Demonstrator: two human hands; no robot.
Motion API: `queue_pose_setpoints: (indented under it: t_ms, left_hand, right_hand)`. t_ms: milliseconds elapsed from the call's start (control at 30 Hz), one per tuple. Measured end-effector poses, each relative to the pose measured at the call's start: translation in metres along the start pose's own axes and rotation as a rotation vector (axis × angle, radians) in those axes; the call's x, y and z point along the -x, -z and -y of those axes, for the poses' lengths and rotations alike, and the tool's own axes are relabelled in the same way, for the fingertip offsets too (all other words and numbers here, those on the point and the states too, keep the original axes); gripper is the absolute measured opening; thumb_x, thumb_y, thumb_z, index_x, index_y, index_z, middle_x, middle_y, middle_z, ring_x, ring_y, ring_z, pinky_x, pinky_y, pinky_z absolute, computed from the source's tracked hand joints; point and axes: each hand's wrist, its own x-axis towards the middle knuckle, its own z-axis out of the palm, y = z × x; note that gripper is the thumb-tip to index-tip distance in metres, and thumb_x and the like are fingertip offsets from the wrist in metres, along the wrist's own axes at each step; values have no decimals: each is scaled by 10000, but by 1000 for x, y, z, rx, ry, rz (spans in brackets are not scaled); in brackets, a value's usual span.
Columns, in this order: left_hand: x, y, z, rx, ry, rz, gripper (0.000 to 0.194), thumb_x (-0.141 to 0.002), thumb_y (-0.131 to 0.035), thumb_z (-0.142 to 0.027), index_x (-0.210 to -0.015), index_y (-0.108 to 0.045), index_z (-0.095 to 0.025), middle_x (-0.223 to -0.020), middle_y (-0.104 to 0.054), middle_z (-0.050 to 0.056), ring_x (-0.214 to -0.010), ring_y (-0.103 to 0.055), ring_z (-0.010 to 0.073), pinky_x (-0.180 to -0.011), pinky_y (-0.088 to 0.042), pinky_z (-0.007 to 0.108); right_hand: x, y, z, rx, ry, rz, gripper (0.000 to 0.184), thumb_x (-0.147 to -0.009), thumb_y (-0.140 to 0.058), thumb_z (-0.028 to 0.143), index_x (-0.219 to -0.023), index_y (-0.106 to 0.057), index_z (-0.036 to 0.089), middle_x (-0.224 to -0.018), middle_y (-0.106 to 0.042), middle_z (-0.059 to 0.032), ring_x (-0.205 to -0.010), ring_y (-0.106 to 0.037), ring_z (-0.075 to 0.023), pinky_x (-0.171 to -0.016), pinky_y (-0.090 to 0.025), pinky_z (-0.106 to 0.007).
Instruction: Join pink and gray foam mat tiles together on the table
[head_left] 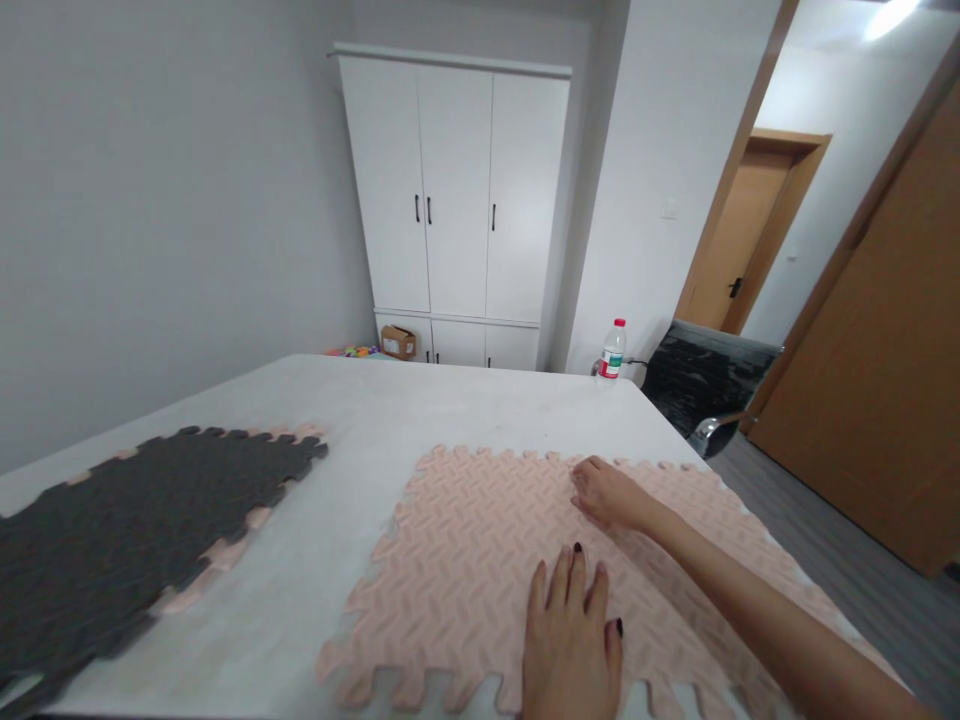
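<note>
The left hand (pixel 571 640) is lying open and flat, fingers spread, pressing on the near part of the pink foam mat (pixel 480 560). The right hand (pixel 609 493) is reaching farther in, fingers loosely curled and resting on the same mat near its far toothed edge, gripping nothing. The pink mat is lying on the right half of the white surface (pixel 360 420), its jagged near edge sitting just at the surface's front edge and its right side running close to the surface's right edge. A bare strip of surface is lying between it and the dark grey mat (pixel 127 540), which is resting on pink pieces at the left. A water bottle (pixel 613 350) is standing at the far right corner, well apart.
</note>
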Motion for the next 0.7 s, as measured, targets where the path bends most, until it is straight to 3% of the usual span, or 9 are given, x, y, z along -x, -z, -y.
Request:
queue_pose_setpoints:
  t_ms: [67,167,333,567,633,700]
  left_hand:
    - [0,-1,2,0,-9,7,494,-880,-401,-364,-1362,-427,-259,-1463,-340,85,-1346,-314,319,-1085,-323,620]
    - [-2,-4,5,-17,-23,-1,534,-840,-447,-290,-1372,-409,-268,-1465,-331,78,-1343,-324,313,-1077,-349,610]
    - [-5,-15,8,-67,-41,-69,524,-836,-467,-295,-1359,-428,-277,-1457,-352,62,-1327,-363,313,-1056,-393,602]
    - [1,-59,11,-127,-133,-255,531,-884,-428,-481,-1333,-467,-201,-1368,-485,68,-1249,-483,269,-982,-501,468]
    - [3,-59,11,-130,-153,-264,526,-891,-414,-485,-1345,-449,-221,-1377,-481,50,-1256,-477,248,-993,-494,440]
    - [8,-47,10,-129,-187,-200,531,-874,-436,-509,-1328,-471,-237,-1369,-494,56,-1256,-477,256,-1009,-479,451]
  right_hand:
    - [-8,-8,-6,21,-9,-6,628,-867,-392,506,-1355,-406,111,-1423,-401,-170,-1287,-391,-259,-1051,-312,-417]
    - [-14,-22,-12,47,-29,20,708,-913,-167,567,-1450,-253,113,-1513,-243,-150,-1390,-214,-268,-1098,-209,-517]
    - [-13,-28,-13,64,-29,51,745,-903,-109,598,-1465,-215,121,-1524,-206,-130,-1404,-172,-262,-1108,-191,-523]
    - [-11,-29,-9,87,-42,46,774,-901,-82,601,-1462,-205,82,-1528,-179,-141,-1408,-154,-264,-1119,-172,-506]
    - [-10,-29,-8,88,-28,32,759,-908,-93,586,-1456,-226,77,-1521,-206,-149,-1405,-165,-261,-1118,-178,-497]
    - [-8,-29,-8,77,-25,25,752,-910,-117,586,-1452,-239,78,-1516,-223,-153,-1402,-176,-261,-1118,-173,-493]
